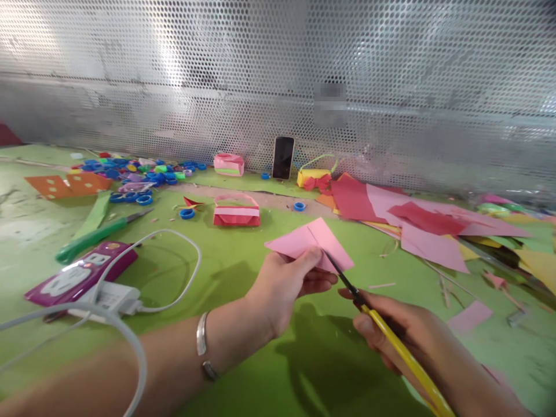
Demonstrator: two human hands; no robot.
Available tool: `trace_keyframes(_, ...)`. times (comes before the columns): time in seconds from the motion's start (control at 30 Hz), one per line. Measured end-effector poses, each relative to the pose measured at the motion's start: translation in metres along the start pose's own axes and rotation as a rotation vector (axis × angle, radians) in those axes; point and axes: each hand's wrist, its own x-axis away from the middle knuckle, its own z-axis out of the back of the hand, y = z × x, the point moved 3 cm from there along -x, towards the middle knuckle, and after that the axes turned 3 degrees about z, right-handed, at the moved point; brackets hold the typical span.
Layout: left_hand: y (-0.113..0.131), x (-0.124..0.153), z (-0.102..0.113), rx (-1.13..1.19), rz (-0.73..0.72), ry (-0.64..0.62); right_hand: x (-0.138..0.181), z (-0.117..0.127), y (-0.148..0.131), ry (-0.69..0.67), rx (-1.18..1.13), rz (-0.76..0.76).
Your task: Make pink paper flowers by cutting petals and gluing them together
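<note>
At the left, a purple power strip [124, 258] with a white charger [119, 298] at its near side, just in front of a green-handled tool [93, 238] on the worktop [226, 263]. Next, a white cable [142, 359] looping across the view of the left forearm: a possible snag in case of a backward pull; touching or not, impossible to tell. Beyond the arm, upright, a small red-and-pink paper bag [237, 219]. In the middle, the left hand [282, 284], thumb on top and fingers underneath, pinching a pink sheet [332, 243] above the worktop. At the sheet, near the thumb, the dark tip of a yellow-handled tool [388, 335], scissors or knife hard to tell. Likely worst trouble: a nicked thumb, from a slip toward the grip; also a crooked or torn edge, from the free corner bending unsupported. Then the right hand [417, 324], curled around the yellow handle. Farther right, a heap of coloured paper [432, 246], with some risk of losing small offcuts among it.
</note>
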Motion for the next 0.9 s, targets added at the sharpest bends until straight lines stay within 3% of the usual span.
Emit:
trace_keyframes(0.33,-0.0008,0.0035,-0.0011,-0.018,-0.016,-0.014,-0.0008,0.0009,0.0031,0.001,-0.106,-0.024)
trace_keyframes(0.5,-0.0006,0.0031,-0.0013,-0.01,-0.011,-0.02,0.0011,-0.0007,0.0049,-0.041,-0.16,-0.121)
trace_keyframes(0.73,0.0001,0.0047,-0.0032,-0.042,-0.004,-0.053,0.0019,-0.0011,-0.0002,0.025,-0.058,-0.028)
trace_keyframes(0.9,-0.0011,0.0059,-0.0039,-0.034,-0.014,-0.077,0.0035,-0.0025,0.0034,0.008,-0.132,-0.096)
